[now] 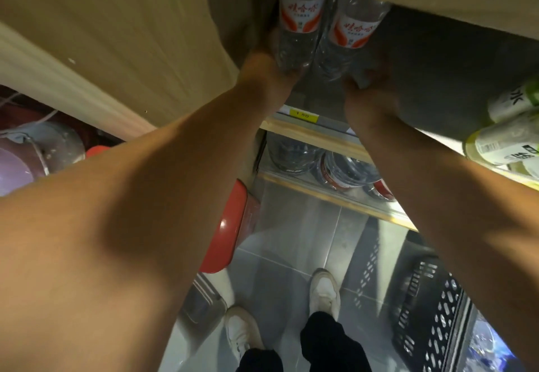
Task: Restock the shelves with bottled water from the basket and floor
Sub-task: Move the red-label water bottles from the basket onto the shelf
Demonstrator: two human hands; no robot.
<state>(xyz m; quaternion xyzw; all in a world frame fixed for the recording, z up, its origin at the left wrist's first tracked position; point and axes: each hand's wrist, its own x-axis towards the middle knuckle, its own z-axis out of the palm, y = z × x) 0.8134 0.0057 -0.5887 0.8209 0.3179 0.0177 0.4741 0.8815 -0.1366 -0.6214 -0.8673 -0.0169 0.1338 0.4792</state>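
Both arms are reaching out: left hand (pixel 264 71) and right hand (pixel 370 89) each grasping a bottle, left bottle (pixel 297 21) and right bottle (pixel 347 36), inside the shelf (pixel 437 59), open room lying rightward.

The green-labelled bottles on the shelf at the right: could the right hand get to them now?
Probably not straight away: the right hand is gripping a water bottle. The green-labelled bottles lie close beside that forearm with nothing between.

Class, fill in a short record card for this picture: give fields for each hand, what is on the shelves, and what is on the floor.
left hand: holds left bottle by its base
right hand: holds right bottle by its base
bottle labels: red and white
shelf edge: yellow price tag
lower shelf: large water bottles
floor: black basket at right, white shoes
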